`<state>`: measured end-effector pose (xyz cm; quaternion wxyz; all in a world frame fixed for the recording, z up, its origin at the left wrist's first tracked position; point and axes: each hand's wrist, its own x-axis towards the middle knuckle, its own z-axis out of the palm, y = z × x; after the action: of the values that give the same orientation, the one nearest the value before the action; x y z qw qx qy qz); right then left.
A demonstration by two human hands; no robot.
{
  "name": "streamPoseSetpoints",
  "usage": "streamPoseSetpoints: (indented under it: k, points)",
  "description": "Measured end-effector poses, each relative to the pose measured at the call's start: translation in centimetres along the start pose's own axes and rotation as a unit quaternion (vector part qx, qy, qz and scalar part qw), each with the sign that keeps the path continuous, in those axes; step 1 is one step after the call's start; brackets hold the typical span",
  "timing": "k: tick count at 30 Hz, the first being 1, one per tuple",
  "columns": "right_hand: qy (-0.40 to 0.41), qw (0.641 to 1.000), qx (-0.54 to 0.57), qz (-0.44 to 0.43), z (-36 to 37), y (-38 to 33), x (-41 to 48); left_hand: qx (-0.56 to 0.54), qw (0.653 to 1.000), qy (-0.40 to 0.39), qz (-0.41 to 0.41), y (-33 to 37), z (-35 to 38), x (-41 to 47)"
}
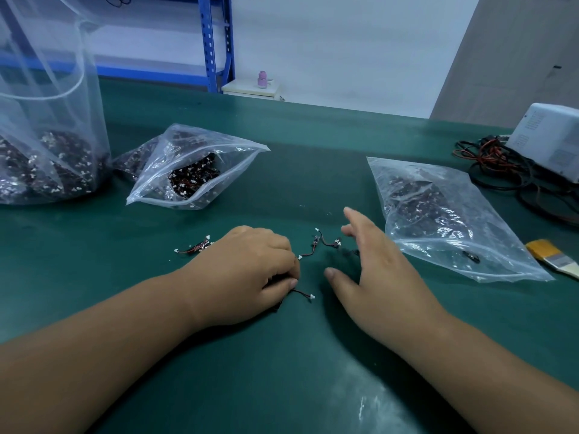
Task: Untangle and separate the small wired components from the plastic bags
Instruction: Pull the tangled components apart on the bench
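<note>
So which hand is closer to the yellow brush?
Right. The right hand is open beside the flat bag, with the yellow brush further right; the left hand sits further left, pinching a wired piece.

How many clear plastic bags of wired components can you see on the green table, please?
3, possibly a fourth: a tall bag at far left, an open zip bag left of centre with another partly hidden behind it, and a flat zip bag on the right.
</note>
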<state>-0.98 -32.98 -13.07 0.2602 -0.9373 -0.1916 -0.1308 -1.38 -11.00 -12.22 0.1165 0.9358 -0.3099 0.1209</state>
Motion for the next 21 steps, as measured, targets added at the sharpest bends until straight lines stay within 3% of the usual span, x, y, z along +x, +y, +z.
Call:
streamPoseSetpoints:
  k: [3,7,9,17,21]
  points:
    - [0.052,0.989,-0.094,-0.097,-0.9,-1.0,-0.3,0.005,1.0,0.002,0.015,0.0,0.0,0.1]
    - [-0.091,0.97,-0.197,-0.109,-0.6,-2.6,-1.0,-0.009,1.0,0.0,0.014,-0.1,0.0,0.1]
    - [-0.122,0.966,-0.203,-0.101,-0.4,-2.7,-1.0,-0.017,1.0,-0.001,0.01,-0.1,0.0,0.2]
    - [-0.083,0.978,-0.162,-0.1,-0.6,-1.7,-0.2,-0.033,0.999,0.014,-0.015,-0.2,0.2,0.2]
    - [0.014,0.994,-0.083,-0.067,-0.8,-0.1,0.4,-0.046,0.999,0.009,-0.027,-0.4,0.3,0.3]
